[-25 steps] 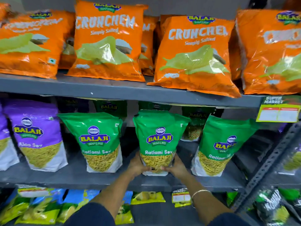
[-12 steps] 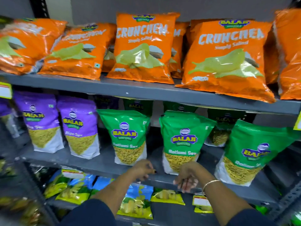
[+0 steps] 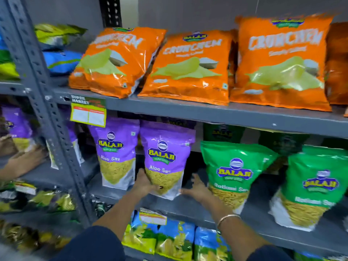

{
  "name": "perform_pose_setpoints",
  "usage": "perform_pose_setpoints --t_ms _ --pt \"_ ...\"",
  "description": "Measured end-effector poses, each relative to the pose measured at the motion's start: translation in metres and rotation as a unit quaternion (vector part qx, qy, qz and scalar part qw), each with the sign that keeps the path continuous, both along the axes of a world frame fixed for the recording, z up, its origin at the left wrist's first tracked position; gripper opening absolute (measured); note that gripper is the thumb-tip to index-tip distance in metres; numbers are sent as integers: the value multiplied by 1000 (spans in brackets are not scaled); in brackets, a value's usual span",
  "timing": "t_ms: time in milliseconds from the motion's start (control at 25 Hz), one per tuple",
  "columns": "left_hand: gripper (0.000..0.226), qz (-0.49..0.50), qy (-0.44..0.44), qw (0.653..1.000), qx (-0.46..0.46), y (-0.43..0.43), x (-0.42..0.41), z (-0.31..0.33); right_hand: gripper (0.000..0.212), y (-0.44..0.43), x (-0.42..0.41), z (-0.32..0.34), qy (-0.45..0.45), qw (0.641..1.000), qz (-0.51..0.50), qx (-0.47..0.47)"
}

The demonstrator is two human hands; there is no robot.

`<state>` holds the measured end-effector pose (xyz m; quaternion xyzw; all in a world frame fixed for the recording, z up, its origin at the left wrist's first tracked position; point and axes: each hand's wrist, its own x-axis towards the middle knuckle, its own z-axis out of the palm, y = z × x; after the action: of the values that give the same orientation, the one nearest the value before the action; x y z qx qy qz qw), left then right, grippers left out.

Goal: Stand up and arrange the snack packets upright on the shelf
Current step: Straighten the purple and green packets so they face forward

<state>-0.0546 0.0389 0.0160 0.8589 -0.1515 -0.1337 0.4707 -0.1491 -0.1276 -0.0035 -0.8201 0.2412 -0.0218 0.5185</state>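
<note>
A purple Aloo Sev packet (image 3: pixel 165 147) stands upright on the grey middle shelf (image 3: pixel 188 206). My left hand (image 3: pixel 145 183) grips its lower left side, thumb over the front. My right hand (image 3: pixel 195 187) lies at its lower right corner with fingers spread, thumb touching the packet's edge. A second purple packet (image 3: pixel 115 147) stands just to the left. To the right, two green Ratlami Sev packets (image 3: pixel 235 166) (image 3: pixel 316 181) stand upright, with more green packets in shadow behind them.
Orange Crunchem bags (image 3: pixel 188 66) lean along the upper shelf (image 3: pixel 207 113). A grey perforated post (image 3: pixel 56 129) with a yellow price tag (image 3: pixel 88 114) divides the bays. Another person's hand (image 3: pixel 26 161) rests in the left bay. Blue and yellow packets (image 3: pixel 175 238) fill the lower shelf.
The view has swung left. My hands let go of the green Ratlami Sev packet and moved left to the purple Aloo Sev packet, which my left hand now grips.
</note>
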Motion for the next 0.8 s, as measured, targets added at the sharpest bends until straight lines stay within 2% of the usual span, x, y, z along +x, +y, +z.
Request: perform_pose_setpoints --t_ms 40,120,200,280,360,440,480,520,600,720,800 --pt "103 -13 20 999 -30 -1 12 -3 87 2 15 -2 -25 999 -20 26" --pt "115 -17 25 998 -47 -5 28 -15 70 6 31 -4 -70 993 -26 91" --pt "113 -5 14 999 -45 -8 32 -28 60 12 35 -4 -102 987 -45 119" --pt "107 -4 5 999 -39 -9 32 -41 65 18 34 1 -140 981 -80 110" --pt "112 -21 1 998 -55 -7 27 -39 63 24 38 26 -245 953 -129 122" --pt "117 -47 32 997 -60 -5 25 -32 38 25 51 69 -328 915 -207 111" --pt "119 -50 36 997 -47 -3 23 -27 23 23 55 88 -341 903 -244 96" --pt "118 -48 35 997 -39 -2 23 -25 22 20 59 102 -333 897 -278 80" --pt "111 -45 27 998 -34 1 21 -23 28 12 64 109 -341 893 -285 67" --pt "107 -45 28 998 -45 4 21 -22 56 9 62 95 -339 901 -264 59" --pt "109 -56 37 997 -48 4 23 -22 48 13 53 79 -314 922 -220 44"
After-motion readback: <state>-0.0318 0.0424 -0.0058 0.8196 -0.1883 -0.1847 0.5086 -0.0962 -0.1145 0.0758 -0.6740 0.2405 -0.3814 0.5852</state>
